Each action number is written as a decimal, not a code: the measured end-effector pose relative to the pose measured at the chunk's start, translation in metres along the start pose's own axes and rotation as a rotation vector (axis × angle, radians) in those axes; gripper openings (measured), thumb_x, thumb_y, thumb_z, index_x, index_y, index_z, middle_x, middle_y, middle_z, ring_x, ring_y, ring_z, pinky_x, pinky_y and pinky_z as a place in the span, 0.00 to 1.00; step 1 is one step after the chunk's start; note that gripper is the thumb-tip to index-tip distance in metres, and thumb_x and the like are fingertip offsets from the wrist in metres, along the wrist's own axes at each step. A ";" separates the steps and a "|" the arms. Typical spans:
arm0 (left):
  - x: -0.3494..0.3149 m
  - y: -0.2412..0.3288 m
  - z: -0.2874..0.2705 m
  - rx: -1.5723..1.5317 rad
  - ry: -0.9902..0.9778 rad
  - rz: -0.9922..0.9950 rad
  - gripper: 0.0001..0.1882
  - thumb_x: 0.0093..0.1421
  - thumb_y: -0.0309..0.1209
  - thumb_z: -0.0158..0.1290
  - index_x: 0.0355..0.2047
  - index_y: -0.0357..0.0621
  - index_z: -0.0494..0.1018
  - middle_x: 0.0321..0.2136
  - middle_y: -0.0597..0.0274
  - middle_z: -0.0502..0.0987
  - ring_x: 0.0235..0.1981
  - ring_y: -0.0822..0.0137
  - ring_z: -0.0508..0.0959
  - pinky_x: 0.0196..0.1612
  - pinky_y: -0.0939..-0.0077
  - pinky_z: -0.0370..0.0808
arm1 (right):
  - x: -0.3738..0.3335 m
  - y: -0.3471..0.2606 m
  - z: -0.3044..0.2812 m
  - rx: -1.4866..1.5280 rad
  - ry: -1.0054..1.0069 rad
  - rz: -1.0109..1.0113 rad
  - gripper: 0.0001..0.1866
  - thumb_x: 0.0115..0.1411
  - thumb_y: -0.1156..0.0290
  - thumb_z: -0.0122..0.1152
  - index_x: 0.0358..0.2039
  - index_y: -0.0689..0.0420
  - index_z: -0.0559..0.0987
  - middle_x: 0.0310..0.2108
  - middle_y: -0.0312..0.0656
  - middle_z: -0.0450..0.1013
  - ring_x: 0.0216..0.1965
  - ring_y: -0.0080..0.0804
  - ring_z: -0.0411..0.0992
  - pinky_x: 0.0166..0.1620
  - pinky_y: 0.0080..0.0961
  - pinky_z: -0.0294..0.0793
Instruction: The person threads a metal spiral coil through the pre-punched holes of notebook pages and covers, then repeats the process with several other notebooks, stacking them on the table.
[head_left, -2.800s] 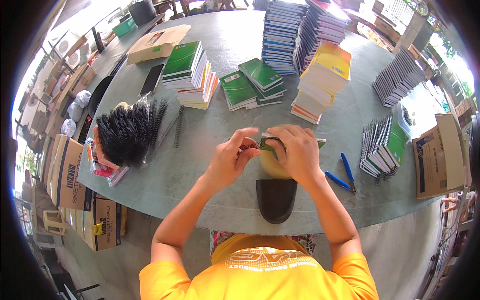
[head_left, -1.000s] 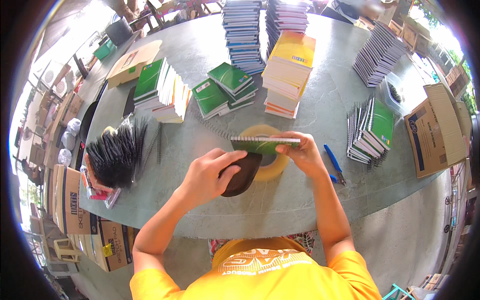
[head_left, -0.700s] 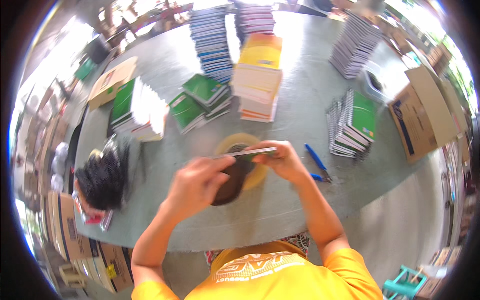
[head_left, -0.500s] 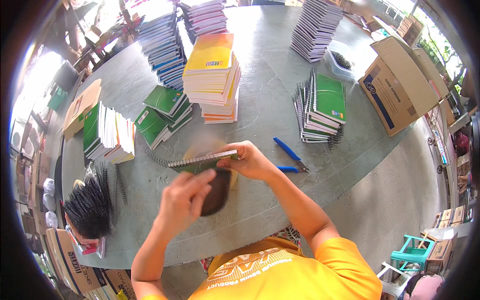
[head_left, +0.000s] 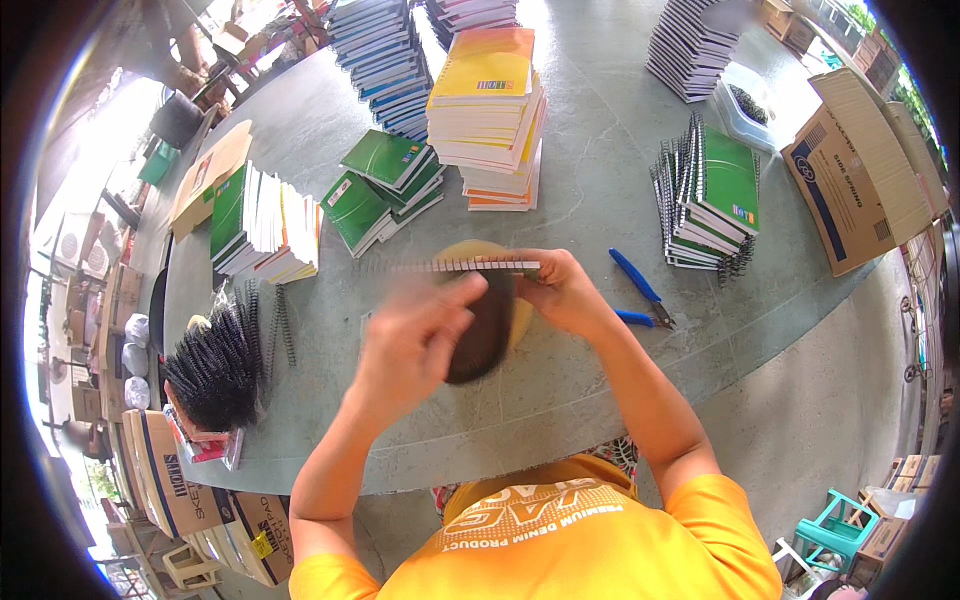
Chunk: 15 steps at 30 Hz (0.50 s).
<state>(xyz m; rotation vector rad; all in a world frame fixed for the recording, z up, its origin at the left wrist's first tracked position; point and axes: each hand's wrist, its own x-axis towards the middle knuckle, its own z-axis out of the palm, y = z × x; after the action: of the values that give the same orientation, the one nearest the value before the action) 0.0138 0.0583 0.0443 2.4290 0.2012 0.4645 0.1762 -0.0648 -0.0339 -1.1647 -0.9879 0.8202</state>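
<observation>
A spiral notebook (head_left: pixel 505 266) is held edge-on above the table, its punched spine facing up. My right hand (head_left: pixel 562 290) is closed around its right end, fingers and thumb on the covers. A dark wire coil (head_left: pixel 405 266) runs along the spine from the left, its outer end smeared by motion. Close to the notebook's left part is my left hand (head_left: pixel 412 325), fingers bent and blurred, so whether they touch the coil is unclear. Below the notebook sits a dark rounded object (head_left: pixel 482 335) against a cream disc (head_left: pixel 522 318). Blue-handled cutters (head_left: pixel 640 280) lie right of my right hand.
On the grey table (head_left: pixel 590 390) stand yellow notebooks (head_left: pixel 485 110), loose green notebooks (head_left: pixel 360 212), coil-bound green notebooks (head_left: pixel 728 180) and a bundle of black coils (head_left: pixel 212 365). An open cardboard box (head_left: pixel 850 175) and a clear tub (head_left: pixel 735 120) are at the right.
The whole view has shifted, with table things appearing farther right and higher. The notebook now looks more level and its cover shows less. My left hand is still blurred beside it; my right hand keeps its hold.
</observation>
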 end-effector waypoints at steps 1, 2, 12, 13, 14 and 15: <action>-0.002 0.001 0.005 -0.050 -0.024 -0.033 0.15 0.57 0.26 0.53 0.45 0.44 0.75 0.33 0.54 0.77 0.32 0.64 0.76 0.36 0.77 0.71 | 0.001 -0.002 -0.002 -0.052 -0.014 -0.018 0.18 0.57 0.87 0.51 0.47 0.61 0.76 0.43 0.37 0.75 0.42 0.20 0.71 0.48 0.18 0.71; -0.006 0.002 0.008 -0.097 -0.055 -0.058 0.15 0.57 0.27 0.53 0.45 0.44 0.74 0.33 0.54 0.77 0.32 0.64 0.76 0.36 0.76 0.71 | 0.002 -0.003 -0.005 -0.104 -0.019 -0.042 0.17 0.57 0.86 0.52 0.47 0.61 0.76 0.43 0.38 0.75 0.42 0.20 0.71 0.49 0.18 0.71; -0.023 0.022 0.028 0.202 0.072 0.065 0.20 0.54 0.37 0.58 0.45 0.41 0.71 0.38 0.49 0.74 0.37 0.50 0.74 0.40 0.60 0.71 | -0.004 -0.022 0.006 0.286 0.068 -0.071 0.08 0.58 0.79 0.56 0.38 0.62 0.78 0.41 0.39 0.75 0.44 0.20 0.70 0.49 0.19 0.69; -0.009 0.023 0.022 0.318 0.120 0.114 0.19 0.54 0.36 0.58 0.44 0.41 0.71 0.38 0.50 0.74 0.38 0.50 0.74 0.41 0.60 0.71 | -0.005 -0.023 0.008 0.290 0.097 -0.045 0.08 0.58 0.80 0.56 0.38 0.62 0.78 0.39 0.38 0.75 0.44 0.20 0.70 0.48 0.19 0.69; 0.008 0.026 0.016 0.430 0.166 0.170 0.19 0.53 0.35 0.58 0.43 0.41 0.71 0.37 0.51 0.75 0.39 0.51 0.74 0.41 0.60 0.71 | -0.006 -0.025 0.007 0.291 0.133 -0.020 0.07 0.57 0.80 0.56 0.37 0.62 0.78 0.38 0.37 0.75 0.43 0.19 0.70 0.48 0.18 0.69; 0.020 0.028 0.011 0.548 0.214 0.223 0.18 0.53 0.35 0.57 0.42 0.41 0.71 0.37 0.52 0.75 0.39 0.51 0.74 0.42 0.61 0.70 | -0.007 -0.020 0.007 0.238 0.168 -0.019 0.07 0.57 0.82 0.56 0.37 0.63 0.78 0.37 0.37 0.76 0.42 0.19 0.70 0.47 0.17 0.69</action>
<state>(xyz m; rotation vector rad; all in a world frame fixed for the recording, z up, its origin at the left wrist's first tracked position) 0.0366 0.0357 0.0595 2.9509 0.1640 0.8652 0.1675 -0.0734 -0.0147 -0.9996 -0.7403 0.7875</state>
